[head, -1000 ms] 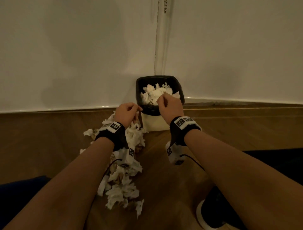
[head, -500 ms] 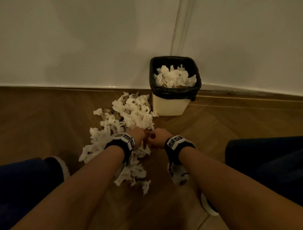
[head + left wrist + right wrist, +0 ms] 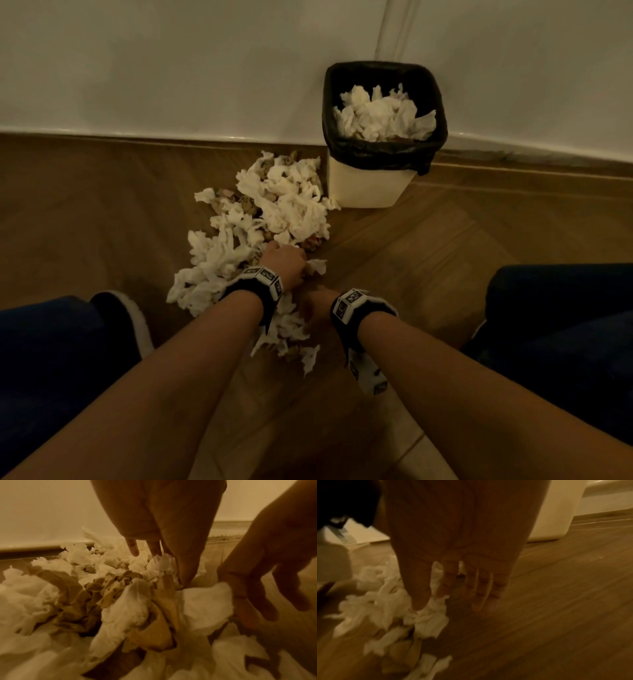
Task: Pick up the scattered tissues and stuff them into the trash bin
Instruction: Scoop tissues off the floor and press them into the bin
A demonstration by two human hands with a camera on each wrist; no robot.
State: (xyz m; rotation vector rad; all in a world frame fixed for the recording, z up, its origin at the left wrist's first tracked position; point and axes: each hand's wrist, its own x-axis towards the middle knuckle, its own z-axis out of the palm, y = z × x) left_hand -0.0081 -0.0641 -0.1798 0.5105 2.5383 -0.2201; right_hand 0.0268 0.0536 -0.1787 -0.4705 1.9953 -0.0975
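A cream trash bin (image 3: 368,186) with a black liner stands in the wall corner, heaped with white tissues (image 3: 383,114). A pile of crumpled white and brown tissues (image 3: 274,212) spreads over the floor to its left and toward me. My left hand (image 3: 286,263) reaches down into the pile's near middle; in the left wrist view my left hand (image 3: 159,563) pinches a white tissue (image 3: 163,562) between thumb and fingers. My right hand (image 3: 315,308) is lower, at the pile's near right edge. In the right wrist view my right hand (image 3: 436,600) has a white tissue (image 3: 435,605) between thumb and forefinger.
White walls meet behind the bin above a pale skirting (image 3: 137,132). The floor is herringbone wood (image 3: 428,257). My knees in dark blue trousers (image 3: 51,349) (image 3: 565,325) flank the pile, with a white-soled shoe (image 3: 137,325) at the left.
Both hands have come back from the bin down to the pile on the floor. Since half a second ago the right hand has dropped nearer to me and the left has sunk into the tissues.
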